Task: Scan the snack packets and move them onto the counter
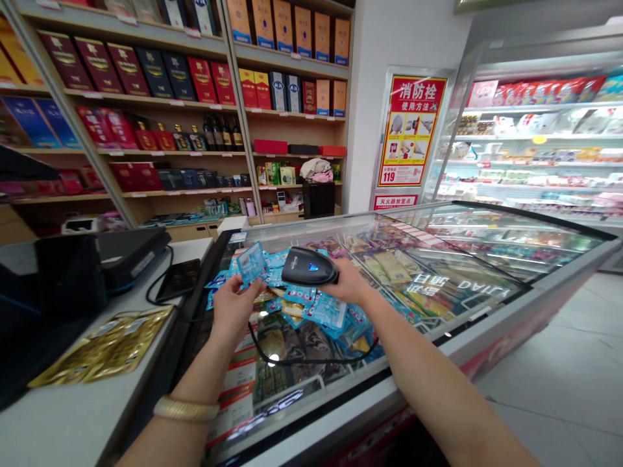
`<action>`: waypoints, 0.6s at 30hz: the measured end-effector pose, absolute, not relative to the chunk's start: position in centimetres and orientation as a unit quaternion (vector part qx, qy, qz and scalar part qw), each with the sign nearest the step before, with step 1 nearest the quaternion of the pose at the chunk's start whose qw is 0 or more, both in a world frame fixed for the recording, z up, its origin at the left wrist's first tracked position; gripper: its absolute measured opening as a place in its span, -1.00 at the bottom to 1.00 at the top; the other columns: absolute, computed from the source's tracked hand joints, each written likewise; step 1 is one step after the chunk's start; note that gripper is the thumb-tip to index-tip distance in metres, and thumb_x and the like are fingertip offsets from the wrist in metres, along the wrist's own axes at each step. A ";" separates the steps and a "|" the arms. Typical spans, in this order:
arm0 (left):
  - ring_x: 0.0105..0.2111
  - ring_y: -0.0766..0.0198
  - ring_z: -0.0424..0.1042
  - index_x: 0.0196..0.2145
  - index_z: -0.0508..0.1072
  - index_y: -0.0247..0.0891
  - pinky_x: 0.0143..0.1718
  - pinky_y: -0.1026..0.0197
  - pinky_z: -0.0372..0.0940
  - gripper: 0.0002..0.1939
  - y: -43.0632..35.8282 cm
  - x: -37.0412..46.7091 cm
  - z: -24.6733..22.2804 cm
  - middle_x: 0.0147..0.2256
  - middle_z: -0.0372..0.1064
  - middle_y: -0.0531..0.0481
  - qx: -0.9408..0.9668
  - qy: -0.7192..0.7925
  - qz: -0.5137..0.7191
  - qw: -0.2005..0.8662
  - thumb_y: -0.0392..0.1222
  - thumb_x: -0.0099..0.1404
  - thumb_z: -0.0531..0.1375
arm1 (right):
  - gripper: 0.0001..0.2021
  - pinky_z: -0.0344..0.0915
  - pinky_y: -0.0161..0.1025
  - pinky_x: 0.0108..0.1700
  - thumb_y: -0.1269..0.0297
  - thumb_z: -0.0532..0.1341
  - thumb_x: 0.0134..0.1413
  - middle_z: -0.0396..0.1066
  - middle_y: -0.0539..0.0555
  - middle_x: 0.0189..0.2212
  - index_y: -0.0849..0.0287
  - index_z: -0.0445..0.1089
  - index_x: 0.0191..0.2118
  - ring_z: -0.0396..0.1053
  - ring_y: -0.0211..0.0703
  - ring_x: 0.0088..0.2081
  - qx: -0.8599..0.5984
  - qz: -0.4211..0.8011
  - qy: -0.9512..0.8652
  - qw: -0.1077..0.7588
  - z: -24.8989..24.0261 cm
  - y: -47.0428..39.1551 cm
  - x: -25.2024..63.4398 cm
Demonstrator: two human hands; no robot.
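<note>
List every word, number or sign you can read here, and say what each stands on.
"消防栓": red-and-yellow sign, top
"使用方法": same sign, below that
"119": same sign, lower left
"灭火器放置点": lower sign
Too small or blurred to read: the red-and-yellow sign's finer print, blue packets, scanner, gold packs, price tags.
Too distorted to quote surely: white lettering on the freezer.
Box lettering: not surely readable.
</note>
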State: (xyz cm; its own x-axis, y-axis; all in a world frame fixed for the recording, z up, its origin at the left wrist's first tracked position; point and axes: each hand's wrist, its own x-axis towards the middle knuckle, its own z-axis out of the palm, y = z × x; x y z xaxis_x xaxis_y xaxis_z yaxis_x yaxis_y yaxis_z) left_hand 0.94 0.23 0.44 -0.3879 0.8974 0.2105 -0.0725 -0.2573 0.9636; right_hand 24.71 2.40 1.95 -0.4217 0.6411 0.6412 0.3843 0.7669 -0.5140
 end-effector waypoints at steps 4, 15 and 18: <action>-0.36 0.19 0.49 -0.43 0.41 -0.28 -0.21 0.08 0.42 -0.61 0.1 1.0 0.4 -0.38 0.50 -0.01 0.424 0.482 0.680 0.355 -0.04 -0.18 0.41 | -0.87 0.31 -0.31 -0.31 0.31 0.26 -0.15 0.45 -0.02 -0.48 0.18 0.43 -0.37 0.38 -0.18 -0.42 -0.311 0.127 -0.827 0.450 1.8 2.5 24.7; -0.51 0.34 0.42 -0.39 0.32 -0.28 -0.46 0.30 0.34 -0.73 -1.2 -6.3 5.2 -0.53 0.38 0.09 0.321 0.536 0.717 0.309 -0.32 -0.04 0.33 | -0.75 0.28 -0.28 -0.34 0.35 0.24 -0.21 0.50 0.03 -0.45 0.20 0.49 -0.28 0.40 -0.14 -0.44 -0.325 0.075 -0.799 0.501 1.0 3.0 25.1; -0.55 0.39 0.41 -0.43 0.30 -0.29 -0.48 0.35 0.36 -0.75 -3.3 -10.7 5.5 -0.57 0.37 0.11 0.274 0.569 0.715 0.300 -0.45 0.00 0.31 | -0.78 0.28 -0.27 -0.33 0.36 0.26 -0.21 0.52 0.04 -0.44 0.18 0.49 -0.31 0.42 -0.11 -0.42 -0.344 0.064 -0.797 0.492 1.0 2.9 25.1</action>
